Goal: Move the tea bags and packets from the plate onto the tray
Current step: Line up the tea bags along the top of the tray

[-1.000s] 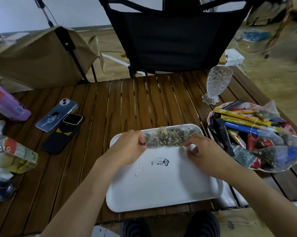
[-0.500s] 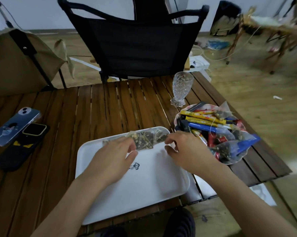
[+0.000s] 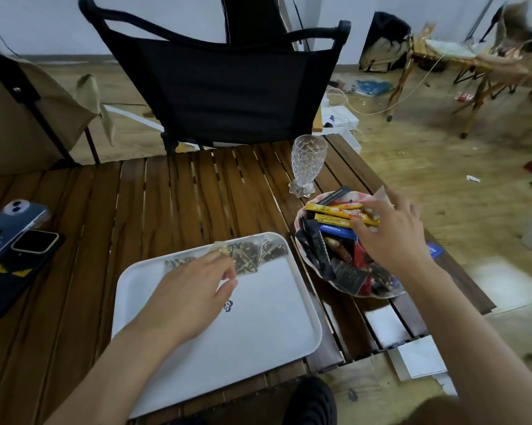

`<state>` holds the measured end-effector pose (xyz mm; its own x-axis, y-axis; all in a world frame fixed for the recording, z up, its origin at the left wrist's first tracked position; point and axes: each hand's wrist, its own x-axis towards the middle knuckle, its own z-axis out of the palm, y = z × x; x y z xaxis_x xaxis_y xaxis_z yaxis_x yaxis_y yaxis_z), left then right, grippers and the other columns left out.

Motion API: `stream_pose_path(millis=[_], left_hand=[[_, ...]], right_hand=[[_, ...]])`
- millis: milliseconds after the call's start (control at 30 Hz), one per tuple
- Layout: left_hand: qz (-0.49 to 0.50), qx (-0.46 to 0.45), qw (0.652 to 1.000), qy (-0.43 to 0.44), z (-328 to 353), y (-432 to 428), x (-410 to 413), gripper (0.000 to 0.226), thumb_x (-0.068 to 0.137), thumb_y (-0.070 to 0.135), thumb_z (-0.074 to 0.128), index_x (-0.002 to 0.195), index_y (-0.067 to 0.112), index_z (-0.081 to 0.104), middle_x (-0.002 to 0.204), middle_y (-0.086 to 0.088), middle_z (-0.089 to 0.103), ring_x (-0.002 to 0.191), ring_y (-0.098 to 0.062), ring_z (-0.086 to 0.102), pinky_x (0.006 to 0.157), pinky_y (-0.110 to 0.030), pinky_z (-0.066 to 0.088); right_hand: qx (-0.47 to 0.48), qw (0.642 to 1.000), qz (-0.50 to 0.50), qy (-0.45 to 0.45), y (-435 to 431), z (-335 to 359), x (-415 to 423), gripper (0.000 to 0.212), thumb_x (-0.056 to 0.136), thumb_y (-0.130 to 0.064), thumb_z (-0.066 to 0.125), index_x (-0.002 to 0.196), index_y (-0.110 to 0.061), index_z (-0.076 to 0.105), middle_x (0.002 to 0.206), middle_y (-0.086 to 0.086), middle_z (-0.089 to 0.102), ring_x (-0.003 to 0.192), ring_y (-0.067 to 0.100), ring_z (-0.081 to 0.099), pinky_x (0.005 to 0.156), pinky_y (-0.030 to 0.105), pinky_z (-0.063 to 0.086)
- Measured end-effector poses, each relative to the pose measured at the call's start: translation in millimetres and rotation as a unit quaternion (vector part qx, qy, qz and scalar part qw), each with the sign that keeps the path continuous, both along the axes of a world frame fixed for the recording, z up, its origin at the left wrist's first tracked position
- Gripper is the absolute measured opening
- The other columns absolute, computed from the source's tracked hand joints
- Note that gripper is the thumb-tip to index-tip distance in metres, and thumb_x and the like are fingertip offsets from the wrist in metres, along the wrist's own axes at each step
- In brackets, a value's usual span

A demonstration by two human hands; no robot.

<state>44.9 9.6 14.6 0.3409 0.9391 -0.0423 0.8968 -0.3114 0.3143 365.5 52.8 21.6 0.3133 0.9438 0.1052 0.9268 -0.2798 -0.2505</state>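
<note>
Dim, soft light; blurred, warped edges.

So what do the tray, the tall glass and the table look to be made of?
The tray looks like matte white plastic: smooth, with rounded moulded corners. The tall glass seems clear pressed glass or acrylic: a see-through faceted scale pattern. The table looks like brown stained wood slats with visible grain and gaps.

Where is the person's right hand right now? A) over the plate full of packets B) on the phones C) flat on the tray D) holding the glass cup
A: the right hand is reaching over the plate, fingers at the yellow stick packets, while the left hand is on the tray by the tea bags.
</note>
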Motion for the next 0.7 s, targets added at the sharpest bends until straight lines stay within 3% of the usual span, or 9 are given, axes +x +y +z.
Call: stream_pose_path(millis=[100,200,333,467,600,700], left_hand=[[0.001,-0.001,1.0,0.001,-0.5,1.7,0.1,0.011,0.102,0.042,0.046,0.103,0.037,0.056,0.108,0.021,0.057,0.093,-0.003,0.057,0.075,-0.025,0.05],[0.003,0.001,1.0,0.0,-0.1,2.7,-1.0,0.01,0.102,0.042,0.047,0.103,0.037,0.056,0.107,0.021,0.057,0.092,-0.004,0.057,0.074,-0.024,0.05],[0.017,0.001,1.0,-0.022,3.3,4.7,-6.7,0.009,0.101,0.04,0.05,0.102,0.036,0.057,0.102,0.02,0.057,0.092,-0.005,0.057,0.074,-0.025,0.049],[0.024,-0.036,0.996,-0.077,5.0,9.1,-22.6,0.025,0.093,0.05,0.063,0.114,0.04,0.056,0.11,0.025,0.057,0.094,0.001,0.059,0.076,-0.022,0.051],[0.043,-0.094,0.985,-0.135,7.4,7.6,-34.7,0.048,0.08,0.059,0.074,0.12,0.049,0.049,0.109,0.032,0.055,0.094,0.003,0.06,0.071,-0.017,0.049],[0.028,-0.1,0.985,-0.14,4.8,7.0,-36.5,0.034,0.082,0.057,0.073,0.111,0.044,0.06,0.103,0.025,0.064,0.09,0.0,0.063,0.076,-0.027,0.058]], right_hand=[[0.018,1.0,0.001,0.011,3.5,-4.3,1.7,0.046,0.095,-0.045,0.054,0.133,-0.018,0.058,0.137,0.008,0.051,0.125,0.032,0.044,0.102,0.049,0.04],[0.097,0.994,0.025,0.037,1.3,-0.4,-5.6,0.038,0.097,-0.035,0.053,0.128,-0.014,0.061,0.132,0.004,0.057,0.121,0.026,0.049,0.101,0.044,0.04],[0.166,0.964,0.156,0.135,-16.1,14.8,-49.9,0.025,0.098,-0.028,0.055,0.12,-0.023,0.067,0.121,-0.012,0.06,0.114,0.006,0.053,0.098,0.026,0.042],[0.08,0.915,0.289,0.269,-44.9,9.8,-111.9,0.023,0.095,-0.026,0.061,0.117,-0.027,0.07,0.118,-0.019,0.064,0.106,-0.003,0.06,0.089,0.015,0.05],[-0.03,0.882,0.298,0.364,-61.1,4.6,-144.5,0.026,0.096,-0.028,0.061,0.122,-0.026,0.068,0.117,-0.019,0.067,0.105,-0.005,0.061,0.086,0.015,0.053],[-0.06,0.865,0.297,0.4,-64.2,1.9,-154.0,0.025,0.097,-0.027,0.061,0.12,-0.026,0.069,0.113,-0.019,0.069,0.104,-0.007,0.062,0.085,0.016,0.053]])
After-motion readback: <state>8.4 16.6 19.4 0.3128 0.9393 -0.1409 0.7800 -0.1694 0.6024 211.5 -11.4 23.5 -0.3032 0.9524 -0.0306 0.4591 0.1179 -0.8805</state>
